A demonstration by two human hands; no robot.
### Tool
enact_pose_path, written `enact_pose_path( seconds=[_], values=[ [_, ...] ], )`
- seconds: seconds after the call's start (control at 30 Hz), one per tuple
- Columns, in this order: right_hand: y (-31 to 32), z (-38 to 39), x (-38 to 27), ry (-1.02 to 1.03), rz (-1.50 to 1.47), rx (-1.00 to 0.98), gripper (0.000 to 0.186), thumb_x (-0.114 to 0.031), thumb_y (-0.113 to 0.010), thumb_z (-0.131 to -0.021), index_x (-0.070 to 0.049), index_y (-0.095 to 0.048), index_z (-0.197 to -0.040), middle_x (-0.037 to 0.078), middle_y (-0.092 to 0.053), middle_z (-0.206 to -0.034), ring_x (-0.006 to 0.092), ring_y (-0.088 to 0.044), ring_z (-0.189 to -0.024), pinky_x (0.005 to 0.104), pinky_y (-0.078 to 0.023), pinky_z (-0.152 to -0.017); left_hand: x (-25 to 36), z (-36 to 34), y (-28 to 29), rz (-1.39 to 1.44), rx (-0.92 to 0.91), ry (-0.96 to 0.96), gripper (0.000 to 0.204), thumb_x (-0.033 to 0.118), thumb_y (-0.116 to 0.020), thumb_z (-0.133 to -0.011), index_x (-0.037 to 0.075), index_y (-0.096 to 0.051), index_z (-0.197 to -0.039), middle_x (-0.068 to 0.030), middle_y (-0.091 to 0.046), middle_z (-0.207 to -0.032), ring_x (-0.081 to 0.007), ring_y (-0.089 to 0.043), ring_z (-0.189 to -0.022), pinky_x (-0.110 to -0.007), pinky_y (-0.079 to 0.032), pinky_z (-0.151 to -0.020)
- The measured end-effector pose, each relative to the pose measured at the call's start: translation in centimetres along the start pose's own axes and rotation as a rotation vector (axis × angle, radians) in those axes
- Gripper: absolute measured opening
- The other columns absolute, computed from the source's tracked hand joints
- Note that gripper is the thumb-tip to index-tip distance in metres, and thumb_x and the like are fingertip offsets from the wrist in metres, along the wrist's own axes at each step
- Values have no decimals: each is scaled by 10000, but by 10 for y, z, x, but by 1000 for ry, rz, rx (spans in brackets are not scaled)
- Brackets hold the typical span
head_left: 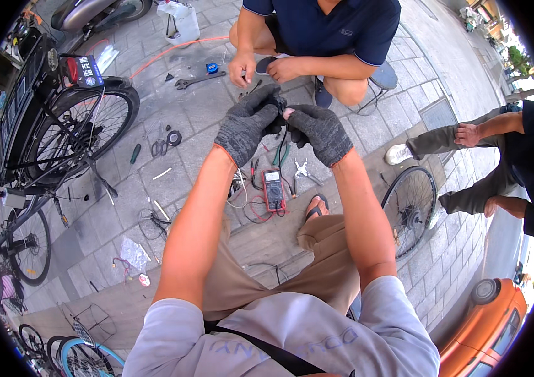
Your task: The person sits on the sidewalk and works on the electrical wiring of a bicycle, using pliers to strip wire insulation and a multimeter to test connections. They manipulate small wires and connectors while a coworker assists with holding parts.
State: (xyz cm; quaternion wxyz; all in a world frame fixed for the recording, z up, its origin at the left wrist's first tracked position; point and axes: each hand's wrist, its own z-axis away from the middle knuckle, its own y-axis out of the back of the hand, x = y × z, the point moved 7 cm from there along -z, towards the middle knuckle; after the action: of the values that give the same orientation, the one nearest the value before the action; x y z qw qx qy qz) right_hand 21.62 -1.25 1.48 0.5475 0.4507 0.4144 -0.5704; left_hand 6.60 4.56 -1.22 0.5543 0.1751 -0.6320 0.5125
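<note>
Cable (283, 139): hangs from between the hands, above the pavement (185, 166). Left hand (251, 119) and right hand (322, 129): grips narrow, both apparently pinching it; held part largely hidden. Steady with the left, work with the right; avoid tugging the hanging length.
</note>
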Motion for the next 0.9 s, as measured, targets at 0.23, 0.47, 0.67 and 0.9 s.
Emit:
enact_pose_path(
  seconds=[0.23,0.47,0.67,0.9],
  values=[
    [3,-12,21,14,-76,77,383,-340,-762,-914,10,-736,-1068,24,-666,-796,78,-578,-640,248,-457,-581,2,1,-1,-3,47,36,437,127,-707,-961,-16,-598,-1360,-110,-704,-1183,-201,-704,-990,-343,-614,-833],
    [1,-13,10,74,-30,72,387,-327,-745,-931,29,-740,-1084,27,-679,-804,69,-574,-649,244,-455,-582,5,-10,1,-113,51,26,448,147,-696,-973,-13,-591,-1378,-111,-706,-1176,-201,-707,-991,-339,-611,-838],
    [8,-16,18,93,-28,115,381,-323,-744,-934,30,-747,-1078,30,-685,-784,70,-573,-628,248,-456,-564,2,-12,-4,-152,90,32,391,159,-695,-974,0,-636,-1327,-108,-714,-1137,-205,-715,-967,-360,-623,-815],
    [8,-19,20,60,-29,103,375,-321,-753,-925,40,-748,-1025,37,-688,-771,85,-584,-627,260,-468,-567,-6,-17,5,-76,79,32,314,160,-684,-972,10,-685,-1248,-98,-728,-1085,-211,-719,-945,-380,-626,-812]
  ],
)
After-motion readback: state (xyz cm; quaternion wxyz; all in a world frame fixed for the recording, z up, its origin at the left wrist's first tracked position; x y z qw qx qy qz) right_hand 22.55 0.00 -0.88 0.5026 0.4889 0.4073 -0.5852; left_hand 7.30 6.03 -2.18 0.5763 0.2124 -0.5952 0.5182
